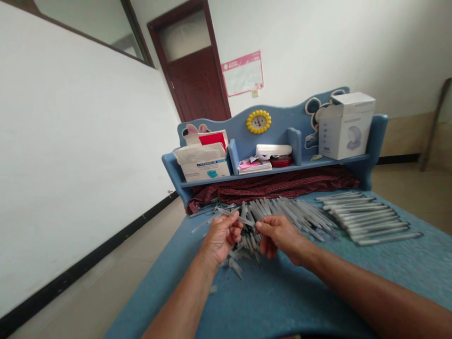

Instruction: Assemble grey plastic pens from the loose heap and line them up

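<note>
box [203,165]: sitting at the far left of the shelf [247,176], flap gaping, well apart from the work.
left hand [221,235]: hovering over the desk [282,296], fingers curling in, thumb and forefinger pinching the left end of the stick [236,217].
stick: hanging thin and grey between both hands, just above the near edge of the pile, tilting slightly down to the right.
bits [236,267]: lying scattered on the desk below the hands, short and grey, too blurred for telling what.
right hand [278,234]: facing the other, fingers clenching loosely, thumb and forefinger nipping the right end of the stick.
pile [293,211]: sprawling loose behind the knuckles, sticks crossing every which way, reaching back to the cloth [275,186].
row [370,219]: lying neat and parallel at the right, just beside the pile.
step: judging by the two-handed pinch, working on one stick out of the pile, fitting it or pulling it apart, cannot tell which.
next move: calling for a light, even grip on both ends, keeping so thin a piece straight and clearing the loose pile without snagging.
</note>
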Demonstrator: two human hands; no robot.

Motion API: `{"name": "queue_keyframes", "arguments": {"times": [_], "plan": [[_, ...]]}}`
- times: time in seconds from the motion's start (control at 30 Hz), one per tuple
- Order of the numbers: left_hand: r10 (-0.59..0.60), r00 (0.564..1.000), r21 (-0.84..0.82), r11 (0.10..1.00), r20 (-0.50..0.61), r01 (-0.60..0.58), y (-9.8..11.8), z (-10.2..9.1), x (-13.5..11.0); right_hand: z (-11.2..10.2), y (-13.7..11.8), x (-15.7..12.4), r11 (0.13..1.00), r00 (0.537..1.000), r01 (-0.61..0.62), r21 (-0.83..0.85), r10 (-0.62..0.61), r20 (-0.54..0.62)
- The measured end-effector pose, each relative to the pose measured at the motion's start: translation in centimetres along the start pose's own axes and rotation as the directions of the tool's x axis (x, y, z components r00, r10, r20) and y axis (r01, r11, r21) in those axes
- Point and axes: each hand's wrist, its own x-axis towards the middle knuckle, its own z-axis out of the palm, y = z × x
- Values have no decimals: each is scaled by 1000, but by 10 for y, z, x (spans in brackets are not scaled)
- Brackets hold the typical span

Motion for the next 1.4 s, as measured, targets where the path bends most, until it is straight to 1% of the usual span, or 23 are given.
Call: {"name": "queue_keyframes", "arguments": {"times": [0.07, 0.17, 0.27, 0.33, 0.43, 0.57, 0.63, 0.7, 0.8, 0.87, 0.93, 0.97, 1.0, 1.03, 1.07, 1.1, 1.13, 1.17, 1.23, 1.3, 1.4], "plan": [[16, 1000, 6, 1000, -9, -16, 1, -1, 0, 2, 0, -1, 1000, 1000, -5, 3, 5, 13], [25, 1000, 8, 1000, 15, -25, 4, -2, -2, 0, -1, -2, 994, 997, -28, 102, 21, 71], [40, 997, -14, 999, 63, -39, 6, -3, -3, -5, -1, -1, 974, 989, -83, 213, 53, 141], [50, 993, -26, 999, 107, -47, 7, -4, -4, -8, 0, 1, 961, 983, -116, 253, 74, 167], [58, 986, -39, 998, 155, -53, 7, -5, -4, -9, 0, 2, 951, 981, -131, 279, 83, 176], [74, 984, -54, 996, 159, -67, 7, -6, -3, -9, -1, 0, 952, 983, -134, 274, 92, 161], [80, 987, -61, 995, 137, -73, 8, -8, -2, -8, -2, -1, 961, 986, -124, 247, 91, 143], [91, 991, -67, 994, 99, -84, 9, -10, 0, -5, -1, -3, 979, 991, -101, 177, 83, 109], [108, 994, -69, 992, 27, -106, 11, -15, 3, 5, 1, -8, 998, 997, -48, -40, 51, 59], [112, 994, -72, 991, -13, -113, 11, -17, 5, 14, 2, -14, 977, 995, 9, -212, 13, 101], [116, 992, -82, 989, -44, -120, 12, -19, 6, 24, 2, -23, 915, 977, 132, -380, -55, 207], [117, 991, -91, 988, -58, -122, 12, -19, 6, 30, 1, -28, 854, 957, 231, -466, -112, 269], [117, 990, -103, 987, -73, -125, 13, -19, 6, 35, -1, -32, 763, 927, 340, -550, -171, 335], [117, 989, -118, 985, -87, -127, 13, -20, 6, 41, -3, -37, 651, 891, 437, -621, -216, 400], [115, 989, -134, 983, -97, -127, 14, -20, 6, 46, -5, -40, 532, 856, 511, -676, -237, 460], [113, 988, -146, 981, -102, -127, 15, -20, 6, 52, -7, -42, 424, 831, 555, -716, -230, 507], [112, 989, -152, 980, -102, -126, 15, -20, 6, 58, -8, -43, 332, 817, 576, -747, -207, 538], [112, 989, -151, 980, -98, -126, 15, -20, 6, 64, -9, -42, 257, 814, 581, -772, -177, 554], [117, 989, -135, 982, -90, -129, 15, -19, 6, 76, -8, -37, 143, 818, 575, -806, -138, 559], [128, 988, -119, 983, -88, -138, 14, -20, 6, 87, -4, -29, 83, 825, 562, -823, -132, 550], [152, 984, -102, 982, -89, -161, 13, -22, 6, 102, 5, -17, 40, 823, 561, -827, -138, 551]]}}
